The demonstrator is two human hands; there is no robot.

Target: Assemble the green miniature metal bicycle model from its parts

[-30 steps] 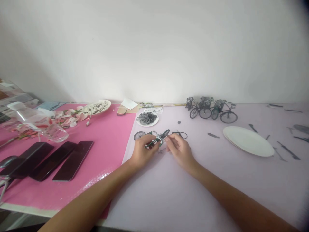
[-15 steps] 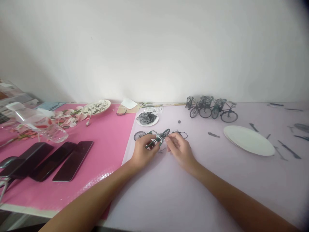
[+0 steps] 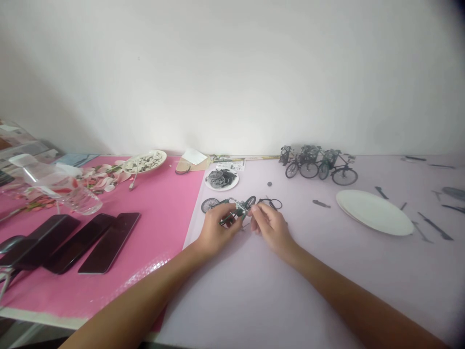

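Observation:
Near the middle of the view, my left hand [image 3: 219, 228] is closed around a small dark green model bicycle frame [image 3: 238, 209], whose dark wheel points up to the right. My right hand [image 3: 269, 226] meets it from the right, thumb and fingertips pinched at the wheel side; what they hold is too small to make out. A loose spoked wheel [image 3: 209, 204] shows just left of the left hand. Behind the right hand lies a thin black ring-shaped part [image 3: 276, 204]. A small round dark piece [image 3: 269, 183] sits farther back.
Several model bicycles [image 3: 344, 175] stand by the wall. Black parts fill a small plate [image 3: 235, 185]; a white oval plate [image 3: 374, 212] and loose dark parts [image 3: 435, 226] are at right. Phones [image 3: 111, 242], a clear bottle [image 3: 78, 194] and a dish [image 3: 160, 167] are at left.
The held bicycle has tilted slightly in my left hand, and my right fingertips have shifted a little to the right. The things on the table stay put.

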